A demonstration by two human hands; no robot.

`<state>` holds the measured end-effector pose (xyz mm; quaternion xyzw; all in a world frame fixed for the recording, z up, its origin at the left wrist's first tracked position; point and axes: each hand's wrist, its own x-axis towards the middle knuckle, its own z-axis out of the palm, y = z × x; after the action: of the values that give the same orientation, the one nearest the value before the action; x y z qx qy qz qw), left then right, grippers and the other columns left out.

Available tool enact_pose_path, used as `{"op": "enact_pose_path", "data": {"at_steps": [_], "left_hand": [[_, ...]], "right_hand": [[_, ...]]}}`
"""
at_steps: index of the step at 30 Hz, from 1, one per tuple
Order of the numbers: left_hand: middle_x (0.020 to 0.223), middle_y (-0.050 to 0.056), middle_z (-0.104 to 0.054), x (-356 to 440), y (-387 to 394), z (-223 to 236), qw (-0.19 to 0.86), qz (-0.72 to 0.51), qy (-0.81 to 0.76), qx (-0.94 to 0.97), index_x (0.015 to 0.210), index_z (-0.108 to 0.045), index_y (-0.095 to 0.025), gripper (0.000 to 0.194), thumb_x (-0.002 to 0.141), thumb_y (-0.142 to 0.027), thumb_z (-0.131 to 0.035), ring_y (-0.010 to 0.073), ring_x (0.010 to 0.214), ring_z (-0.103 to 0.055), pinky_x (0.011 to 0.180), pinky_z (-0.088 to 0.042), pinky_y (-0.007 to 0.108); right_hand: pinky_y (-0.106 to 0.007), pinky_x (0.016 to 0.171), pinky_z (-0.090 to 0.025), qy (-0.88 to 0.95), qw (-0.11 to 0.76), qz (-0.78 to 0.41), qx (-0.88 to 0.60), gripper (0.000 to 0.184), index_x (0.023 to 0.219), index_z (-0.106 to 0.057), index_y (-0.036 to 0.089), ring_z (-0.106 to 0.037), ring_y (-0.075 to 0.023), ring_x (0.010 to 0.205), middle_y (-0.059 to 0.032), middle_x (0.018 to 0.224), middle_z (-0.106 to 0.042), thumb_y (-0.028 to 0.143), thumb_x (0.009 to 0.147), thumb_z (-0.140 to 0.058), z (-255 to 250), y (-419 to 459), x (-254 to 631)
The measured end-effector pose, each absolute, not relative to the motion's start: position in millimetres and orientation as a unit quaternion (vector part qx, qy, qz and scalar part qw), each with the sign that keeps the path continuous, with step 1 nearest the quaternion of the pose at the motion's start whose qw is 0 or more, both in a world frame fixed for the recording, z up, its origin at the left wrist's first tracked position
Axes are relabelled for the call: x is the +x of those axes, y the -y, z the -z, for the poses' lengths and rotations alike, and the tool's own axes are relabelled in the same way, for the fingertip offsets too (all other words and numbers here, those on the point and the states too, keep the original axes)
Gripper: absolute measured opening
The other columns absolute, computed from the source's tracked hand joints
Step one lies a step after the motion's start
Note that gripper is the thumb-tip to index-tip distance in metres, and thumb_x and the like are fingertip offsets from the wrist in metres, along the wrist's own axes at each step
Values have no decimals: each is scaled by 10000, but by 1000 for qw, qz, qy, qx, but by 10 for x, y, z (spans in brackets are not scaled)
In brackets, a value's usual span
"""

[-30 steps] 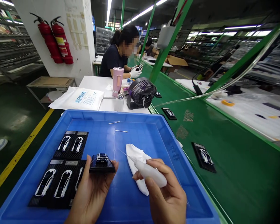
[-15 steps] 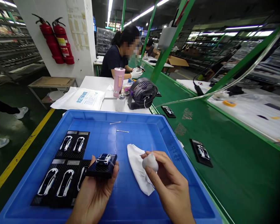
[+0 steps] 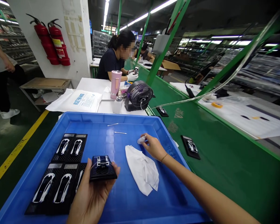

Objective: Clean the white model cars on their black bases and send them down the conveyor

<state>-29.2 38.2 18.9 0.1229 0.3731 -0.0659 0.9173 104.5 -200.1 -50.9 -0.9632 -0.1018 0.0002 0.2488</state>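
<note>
On the fingers of my left hand (image 3: 93, 186) rests a toy-size model car (image 3: 103, 161), white and dark blue, fixed to a black display base (image 3: 104, 174). My thumb and fingers clasp the base by its sides. Farther off, over the right part of the blue tray (image 3: 93, 117), my right hand (image 3: 154, 146) pinches a small whitish squeeze bulb (image 3: 141, 139). Just below that hand a white cloth (image 3: 140, 169) lies crumpled on the tray floor. Several more model cars on black bases (image 3: 65, 186) stand in rows at the tray's left, one partly hidden by my left hand.
Two cotton swabs (image 3: 120, 133) lie in the tray. Behind it are a black fan (image 3: 139, 95), a pink tumbler (image 3: 116, 84), a small jar (image 3: 117, 104) and a white bag (image 3: 81, 101). A green belt (image 3: 214, 155) carries more cars. A gloved co-worker (image 3: 112, 62) sits beyond.
My right hand has moved forward with the bulb, away from me and past the cloth. My left hand has turned the car and lowered it slightly. At left, a walking person shows more.
</note>
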Motion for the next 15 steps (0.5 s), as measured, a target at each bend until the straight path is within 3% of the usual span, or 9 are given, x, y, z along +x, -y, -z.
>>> {"op": "enact_pose_path", "data": {"at_steps": [7, 11, 15], "left_hand": [[1015, 221, -608, -262, -481, -173, 916, 12, -336, 220, 998, -524, -93, 256, 873, -277, -398, 363, 958, -576, 730, -526, 504], [1020, 192, -614, -230, -468, -138, 919, 12, -320, 231, 992, -535, -114, 231, 870, -260, -404, 362, 956, -577, 738, -517, 519], [1006, 224, -613, -231, -436, -153, 905, 32, -345, 248, 998, -526, -80, 266, 884, -258, -365, 342, 913, -601, 698, -539, 477]], "right_hand": [[-222, 753, -460, 69, 258, 61, -962, 427, 1204, -411, 91, -521, -82, 856, -86, 1037, -515, 234, 814, -514, 543, 2118, 873], [-193, 706, -444, 99, 262, 67, -958, 278, 1053, -506, 100, -500, -70, 788, -85, 968, -513, 281, 869, -402, 434, 2100, 518], [-198, 747, -431, 197, 242, -7, -950, 225, 966, -595, 169, -502, -82, 828, -53, 973, -524, 302, 824, -483, 478, 1893, 338]]}}
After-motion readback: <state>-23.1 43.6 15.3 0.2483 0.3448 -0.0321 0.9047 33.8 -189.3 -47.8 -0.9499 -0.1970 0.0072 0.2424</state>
